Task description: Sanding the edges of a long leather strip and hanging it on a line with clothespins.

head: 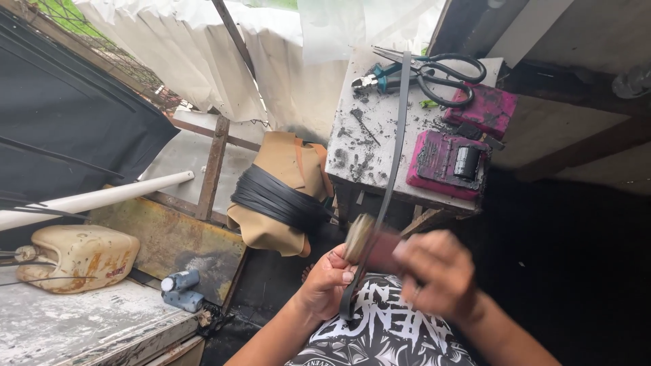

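Observation:
My left hand [325,281] grips a small round tan piece [357,237] and pinches a long dark grey strap [393,149] against it. The strap runs up from my hands and over the white work table [352,146]. My right hand [434,271] is blurred with motion and holds a brownish-red block [385,247] against the strap, next to the round piece. Both hands hover above my lap, which is covered by black-and-white printed cloth [383,332].
On the table lie black scissors [447,73], teal-handled pliers [380,80] and two magenta-stained blocks [447,163]. A tan bundle wrapped in black straps [278,196] leans beside it. A stained plastic jug [74,257], a white pipe [95,200] and a small blue-grey bottle [180,288] are at left.

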